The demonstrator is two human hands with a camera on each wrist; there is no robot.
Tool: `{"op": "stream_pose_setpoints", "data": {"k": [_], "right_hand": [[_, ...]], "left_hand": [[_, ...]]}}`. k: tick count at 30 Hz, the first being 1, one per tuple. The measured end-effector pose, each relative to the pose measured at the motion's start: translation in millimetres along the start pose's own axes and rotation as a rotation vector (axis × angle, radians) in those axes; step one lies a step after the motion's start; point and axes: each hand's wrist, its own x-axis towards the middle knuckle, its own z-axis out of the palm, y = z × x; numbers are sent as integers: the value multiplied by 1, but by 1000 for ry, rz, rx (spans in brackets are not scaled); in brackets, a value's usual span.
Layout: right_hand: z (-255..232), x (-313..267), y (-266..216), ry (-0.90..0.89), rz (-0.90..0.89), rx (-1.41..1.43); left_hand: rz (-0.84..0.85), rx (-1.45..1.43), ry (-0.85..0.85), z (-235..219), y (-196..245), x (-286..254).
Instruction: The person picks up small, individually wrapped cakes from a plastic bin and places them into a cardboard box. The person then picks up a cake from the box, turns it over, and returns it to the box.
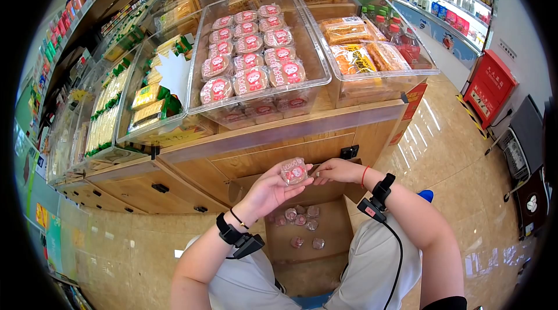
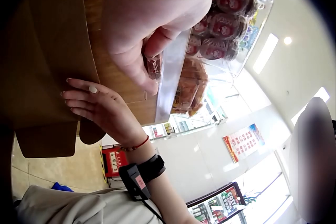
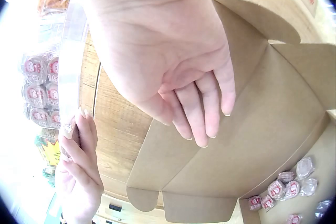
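Observation:
My left hand [image 1: 266,192] holds a round, clear-wrapped cake [image 1: 294,171] with a pink-and-red label, in front of the wooden display stand. Close beside it, my right hand [image 1: 342,171] has nothing in it. In the right wrist view that right hand [image 3: 178,71] hangs with relaxed fingers over a flap of the cardboard box [image 3: 210,150]. Several more wrapped cakes [image 3: 281,189] lie on the bottom of the box, which stands between my legs. Up on the stand, a clear plastic bin [image 1: 317,80] contains stacked rows of matching cakes [image 1: 250,59].
Bins of orange-packaged bread [image 1: 356,60] and green-ended packs [image 1: 148,109] flank the cake bin. The wooden stand [image 1: 232,164] rises just beyond the box. A red floor cabinet [image 1: 491,86] and a dark cart [image 1: 526,159] are at the right.

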Motion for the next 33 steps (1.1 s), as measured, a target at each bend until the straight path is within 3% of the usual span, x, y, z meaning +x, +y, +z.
{"op": "stream_pose_setpoints", "data": {"k": [22,33], "right_hand": [[1,-7,-10,0,6,-34],[1,-7,-9,-5,8,-25]], "left_hand": [[56,243,55,4,-5,2],[22,125,17,0,-3,1]]}}
